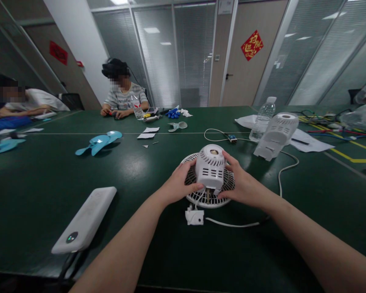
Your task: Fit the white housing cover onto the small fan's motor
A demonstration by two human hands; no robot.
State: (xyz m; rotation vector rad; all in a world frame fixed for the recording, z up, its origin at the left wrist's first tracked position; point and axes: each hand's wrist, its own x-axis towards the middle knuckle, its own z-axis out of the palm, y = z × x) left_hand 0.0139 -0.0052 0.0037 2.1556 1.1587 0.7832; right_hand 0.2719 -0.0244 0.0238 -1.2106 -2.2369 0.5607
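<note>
On the green table (49, 171): a white fan body (212, 171) is straight in front of the person, over a round white cage (213, 202). I cannot tell if the two are joined.
Left hand (178, 183): it is closed on the left side of the fan body, with the thumb low at the front.
Right hand (242, 185): it is closed on the right side, with some fingers up near the top and the thumb down low. The fan body is held between both hands.
Top of the fan body: it has a round hole with something tan inside, and slits around it.
Just below the cage: a small white box (195, 217) lies on the table. A white wire (234, 224) lies beside it and goes toward the right arm.
Over on the left: a white power bank (85, 221) lies near the edge, and blue blades (98, 142) lie farther back.
Over on the right: another white fan shell (277, 136) leans by a clear bottle (265, 116), with paper (314, 142) and a pen (299, 141) near it.
Far side: a person (126, 97) in a striped shirt has both hands on small things.
</note>
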